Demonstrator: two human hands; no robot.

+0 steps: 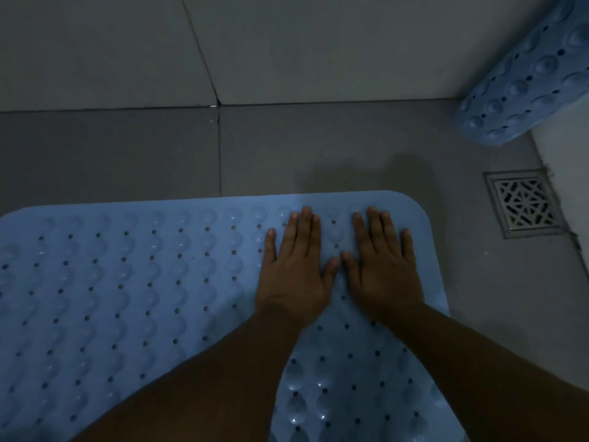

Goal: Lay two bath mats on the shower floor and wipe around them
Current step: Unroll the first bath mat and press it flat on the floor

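Tiled shower: floor drain [522,203], wall tiles [318,49].

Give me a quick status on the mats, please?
Both hands, left and right, flat and open on the laid blue mat. Second mat rolled by the wall corner, not yet laid. Floor drain uncovered.

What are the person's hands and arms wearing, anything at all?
Nothing shows. The left hand and right hand are bare: no gloves, rings, watch or bands visible. Both forearms are bare too, with no sleeves in view. The light is dim, so small details could be missed.
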